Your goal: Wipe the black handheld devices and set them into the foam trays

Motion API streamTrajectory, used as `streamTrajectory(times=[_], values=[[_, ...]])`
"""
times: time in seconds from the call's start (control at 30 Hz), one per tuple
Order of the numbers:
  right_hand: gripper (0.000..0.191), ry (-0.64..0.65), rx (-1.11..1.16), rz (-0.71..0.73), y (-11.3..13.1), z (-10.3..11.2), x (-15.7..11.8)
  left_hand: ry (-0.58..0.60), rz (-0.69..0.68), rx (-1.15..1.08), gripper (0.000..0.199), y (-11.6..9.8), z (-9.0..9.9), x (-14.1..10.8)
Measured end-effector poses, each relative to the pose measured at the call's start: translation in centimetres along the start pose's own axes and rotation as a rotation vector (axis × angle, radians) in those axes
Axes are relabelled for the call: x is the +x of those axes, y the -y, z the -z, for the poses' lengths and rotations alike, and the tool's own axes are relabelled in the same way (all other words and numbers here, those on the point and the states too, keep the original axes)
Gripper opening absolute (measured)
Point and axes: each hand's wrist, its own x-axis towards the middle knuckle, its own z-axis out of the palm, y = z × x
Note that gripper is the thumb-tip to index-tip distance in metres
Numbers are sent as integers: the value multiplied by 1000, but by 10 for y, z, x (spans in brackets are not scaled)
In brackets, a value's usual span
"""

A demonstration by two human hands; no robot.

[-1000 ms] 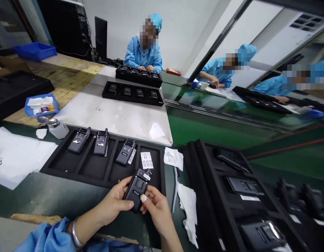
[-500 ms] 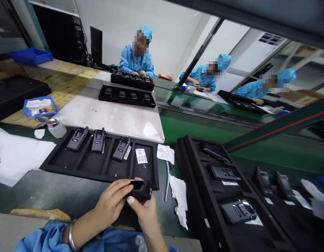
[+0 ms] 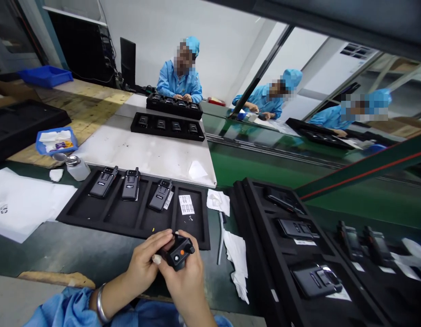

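Hands: the left hand [image 3: 145,265] and right hand [image 3: 185,284] both grasp the handheld radio [image 3: 178,254], the left fingers curled over its top, the right fingers closed around its side.

Radio: held just in front of the near edge of the foam tray, its orange button facing up.

Foam tray: black, four compartments [image 3: 135,229]. Three more radios [image 3: 130,184] lie in the left three; a printed label sheet [image 3: 186,205] lies in the rightmost.

Room to the right: a thin white strip [image 3: 220,236] and a crumpled white tissue [image 3: 235,259] lie just beside the hands, then the rim of a black case [image 3: 247,200] holding more devices.

Room to the left: a strip of mat, then a white paper sheet [image 3: 22,204] and a plastic bottle [image 3: 77,168] at the tray's far corner.

Surface: a dark green mat [image 3: 43,247] under all this — a white-topped table [image 3: 145,159] meets it beyond the tray.

Room: a person in blue [image 3: 179,77] sits across the table behind two black trays [image 3: 167,125].
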Motion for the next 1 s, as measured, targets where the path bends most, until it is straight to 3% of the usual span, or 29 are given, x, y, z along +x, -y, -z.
streamTrajectory(times=[0.33,0.5,0.6,0.7,0.87,1.0], values=[[62,4,-111,51,2,-1,1,-18,67,-101,40,2,1,-3],[61,70,-68,-60,-13,5,3,104,421,-343,47,3,-7,-6],[51,117,-2,-165,-31,12,6,114,639,-630,66,4,-17,-7],[33,127,26,-174,-51,22,11,100,828,-698,90,8,-23,-11],[23,118,-8,-118,-71,40,31,197,903,-581,96,11,-18,-12],[19,196,-61,42,-62,42,55,244,900,-501,88,11,-13,-8]])
